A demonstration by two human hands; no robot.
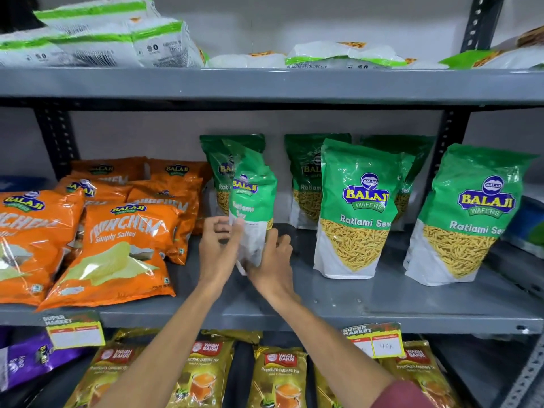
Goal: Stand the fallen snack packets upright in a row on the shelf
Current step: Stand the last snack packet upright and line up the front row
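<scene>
A green Ratlami Sev packet (252,195) is held upright and turned edge-on above the grey middle shelf (338,295). My left hand (219,248) grips its lower left side, fingers curled on the front. My right hand (272,260) holds its bottom right corner from behind. Two more green packets (357,207) (468,216) stand upright at the front to the right. Others (306,178) stand behind them against the back wall, one (217,169) partly hidden by the held packet.
Orange chip packets (117,245) lie leaning in a heap on the left of the shelf. White-and-green packets (117,36) lie flat on the shelf above. Yellow tea packets (279,378) fill the shelf below. Black uprights (56,136) flank the bay.
</scene>
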